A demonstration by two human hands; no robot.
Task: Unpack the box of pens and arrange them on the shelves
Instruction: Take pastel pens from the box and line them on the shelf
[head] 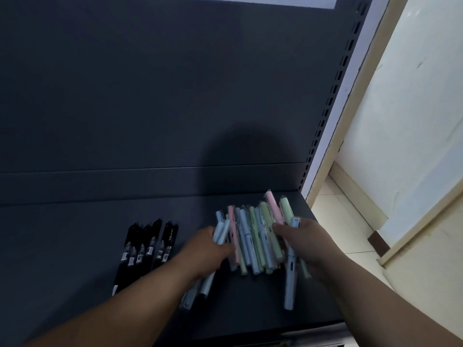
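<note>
On my dark shelf [75, 246] the black pens [146, 244] lie in a row at the left, apart from the rest; my left hand [205, 249] is curled around a few light-blue pens [221, 230]; the pastel pens [258, 236] sit heaped on the shelf between both hands; my right hand [303, 240] presses closed on that heap's right edge, near the slotted upright [333, 88].

Dim, underexposed view; dark shelf [75, 246] lacks detail. Brighter wall [413, 96] at right. Soft shadow on back panel [248, 156]. Overall softness; wide-angle bending at edges.
</note>
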